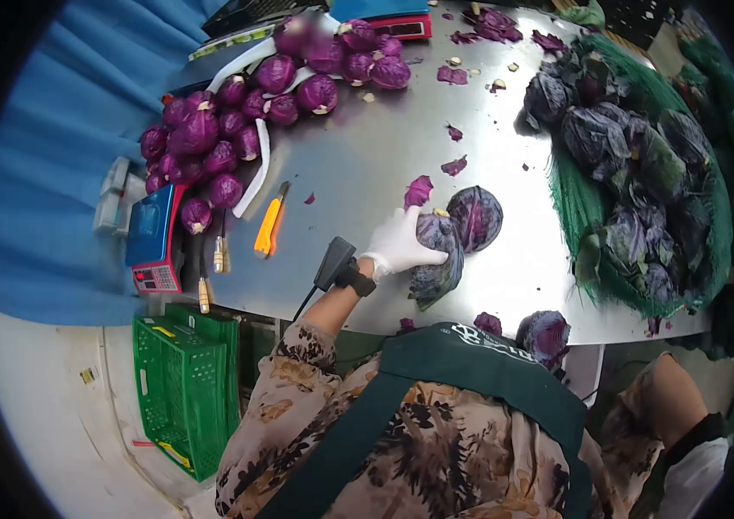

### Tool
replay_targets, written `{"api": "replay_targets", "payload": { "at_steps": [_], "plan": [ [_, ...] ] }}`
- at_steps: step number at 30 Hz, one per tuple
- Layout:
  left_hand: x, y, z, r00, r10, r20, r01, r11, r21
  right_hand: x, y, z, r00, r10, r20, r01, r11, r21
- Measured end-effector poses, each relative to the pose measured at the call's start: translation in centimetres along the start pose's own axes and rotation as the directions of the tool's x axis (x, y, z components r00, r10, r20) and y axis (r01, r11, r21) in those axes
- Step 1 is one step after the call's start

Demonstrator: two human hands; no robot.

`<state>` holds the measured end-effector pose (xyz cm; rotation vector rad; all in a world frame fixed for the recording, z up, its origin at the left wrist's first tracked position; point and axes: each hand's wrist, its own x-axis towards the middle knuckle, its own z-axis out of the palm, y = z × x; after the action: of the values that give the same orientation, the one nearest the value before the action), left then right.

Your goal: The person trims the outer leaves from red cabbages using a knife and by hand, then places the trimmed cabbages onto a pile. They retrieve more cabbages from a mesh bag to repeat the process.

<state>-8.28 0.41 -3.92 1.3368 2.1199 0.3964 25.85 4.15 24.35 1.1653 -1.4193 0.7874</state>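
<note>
My left hand, in a white glove, grips a dark, outer-leaved red cabbage on the metal table. Its thumb and fingers spread across the near side of the head. Touching that cabbage on the right is another red cabbage, and a loose purple leaf lies just beyond the fingertips. At the lower right, my right hand hangs below table height in a white glove; its fingers are hidden. Another cabbage is at the table's front edge, close to my apron.
Peeled purple cabbages are piled at the left beside a red-and-blue scale. An orange cutter and wooden-handled knives lie nearby. A green net sack of cabbages fills the right. Green crates stand below left.
</note>
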Motion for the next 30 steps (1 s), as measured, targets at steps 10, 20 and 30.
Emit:
{"api": "replay_targets", "payload": {
  "at_steps": [10,20,30],
  "plan": [
    [2.7,1.7,1.5,0.977,0.149,-0.151,-0.186,0.943,-0.274,-3.2,-0.7,-2.7,0.992,-0.123,-0.038,0.114,0.975,-0.189],
    [-1.3,4.2,1.4,0.989,0.143,0.049,-0.144,0.989,0.032,-29.7,0.4,3.8,-0.277,0.771,-0.574,-0.902,-0.415,-0.121],
    [-2.1,3.5,3.0,0.989,0.140,-0.055,-0.133,0.985,0.114,-31.3,3.0,6.1,-0.409,0.833,-0.374,-0.793,-0.527,-0.307]
  ]
}}
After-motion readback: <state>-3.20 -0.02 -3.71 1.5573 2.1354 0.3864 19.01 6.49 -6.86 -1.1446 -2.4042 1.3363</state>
